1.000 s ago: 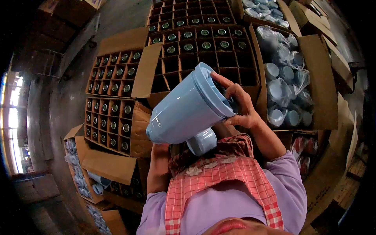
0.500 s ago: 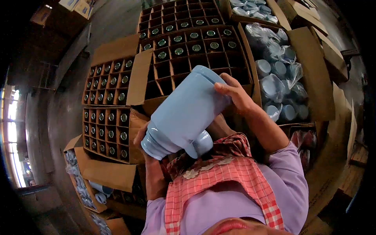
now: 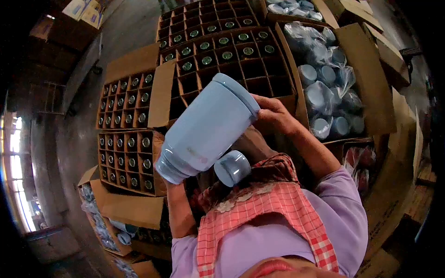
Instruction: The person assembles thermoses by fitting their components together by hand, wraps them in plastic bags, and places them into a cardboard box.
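Holding a big blue flask (image 3: 208, 125) up in the air, tipped on a slant, wide end up toward the right and narrow end down toward the left. Looks like a step of holding and looking over, though only a guess. Next move likely calls for a firm hold at both ends, slow care, and no bump against the small blue cup (image 3: 232, 168) just beside the flask.

Right hand (image 3: 276, 113): grip partly closed, fingers bent around the rim of the wide end. Left hand: tucked out of sight behind the narrow end, with just the wrist and forearm (image 3: 180, 208) showing. No telling the spread of that grip.

Seen over the near edge of a big divided box (image 3: 254, 68), closer to its near left corner, and not resting on any box in sight.

Pale blue all over, smooth, with a band around the wide end. Shiny at the narrow end, going in by steps like rings. A faint little mark (image 3: 193, 150) on the side, too blurry to read. Inside of the wide end not showing. Small cup also pale blue and shiny, near the checked apron (image 3: 278, 199).
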A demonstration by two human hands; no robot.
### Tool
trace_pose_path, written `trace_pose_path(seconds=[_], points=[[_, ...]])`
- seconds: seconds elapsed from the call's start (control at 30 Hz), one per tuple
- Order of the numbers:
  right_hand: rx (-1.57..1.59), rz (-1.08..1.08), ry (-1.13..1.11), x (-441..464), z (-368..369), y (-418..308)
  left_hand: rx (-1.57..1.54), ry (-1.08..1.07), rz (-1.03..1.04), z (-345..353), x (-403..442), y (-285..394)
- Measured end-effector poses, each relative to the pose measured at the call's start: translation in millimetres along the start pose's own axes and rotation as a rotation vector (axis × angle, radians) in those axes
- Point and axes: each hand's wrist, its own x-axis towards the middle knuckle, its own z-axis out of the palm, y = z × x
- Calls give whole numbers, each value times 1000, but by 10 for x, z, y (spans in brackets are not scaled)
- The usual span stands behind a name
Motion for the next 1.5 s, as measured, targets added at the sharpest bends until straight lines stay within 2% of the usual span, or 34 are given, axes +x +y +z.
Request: trace_pose_path(seconds=[0.1, 0.13, 0.23, 0.27, 0.37, 0.47, 0.57, 0.6, 0.7, 0.87, 1.03, 1.2, 1.33, 1.4, 1.5], points=[[-206, -52, 106, -5, -22, 45, 99, 20, 51, 152, -29, 33], [-213, -62, 254, 34, 41, 85, 185, 23, 111, 220, -44, 76], [-309, 216, 385, 232, 5, -72, 517, 25, 348, 427, -89, 244], [-431, 184, 406, 315, 10, -146, 567, 29, 383, 476, -99, 284], [-459, 206, 378, 371, 26, -227, 364, 8, 227, 351, -63, 142], [-214, 145, 308, 322, -128, 41, 43, 6, -7, 228, -28, -1], [-71, -45, 93, 144, 70, 17, -103, -16, -121, 234, -23, -87], [-124, -90, -37, 123, 43, 30, -127, -20, -140, 242, -25, -112], [-337, -238, 1, 151, 54, -10, -161, -28, -161, 276, -18, -149], [-122, -130, 66, 187, 98, -46, -165, -16, -149, 263, -10, -160], [-66, 3, 144, 210, 143, -152, -21, 15, -32, 243, -20, -99], [-9, 196, 162, 290, 88, -234, 367, -7, 273, 365, -61, 90], [-171, 239, 171, 348, 124, -442, 575, -102, 384, 259, -75, 60], [-241, 267, 140, 373, 119, -487, 294, -98, 231, 147, -23, -78], [-308, 135, 95, 369, 141, -370, -158, -74, -90, 96, 39, -216]])
